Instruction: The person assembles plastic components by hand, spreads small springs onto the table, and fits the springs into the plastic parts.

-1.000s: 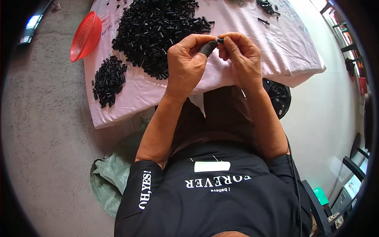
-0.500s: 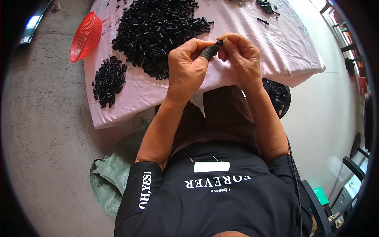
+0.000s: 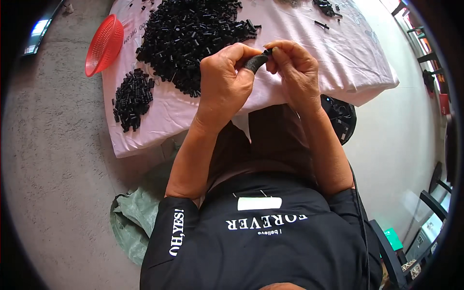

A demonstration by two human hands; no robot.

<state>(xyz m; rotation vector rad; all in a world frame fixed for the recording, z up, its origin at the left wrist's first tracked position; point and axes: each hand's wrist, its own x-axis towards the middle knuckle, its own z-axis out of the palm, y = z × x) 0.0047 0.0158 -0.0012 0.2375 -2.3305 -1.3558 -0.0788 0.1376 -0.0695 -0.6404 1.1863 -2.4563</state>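
Above the near edge of the cloth-covered table, my two hands meet at the fingertips around a small black part (image 3: 267, 51). My left hand (image 3: 228, 72) wears a dark cover on its thumb and is closed in a pinch on one end. Thumb and forefinger of my right hand (image 3: 296, 67) pinch the other end. Fingers hide most of the part, so its exact kind does not show. A large heap of small black cylindrical pieces (image 3: 188, 38) lies just beyond my left hand. To its left is a smaller pile of similar black pieces (image 3: 133, 100).
A red perforated plastic basket (image 3: 105, 46) leans at the table's left edge. On the pink tablecloth (image 3: 348, 63), a few black pieces (image 3: 326, 8) lie at the far right. A green plastic sack (image 3: 135, 220) is on the floor at left; dark chair parts (image 3: 435, 205) stand at right.
My left hand has shifted slightly left and tilted, its wrist swinging outward. The right hand stays nearly in place, and both still pinch the small black part.
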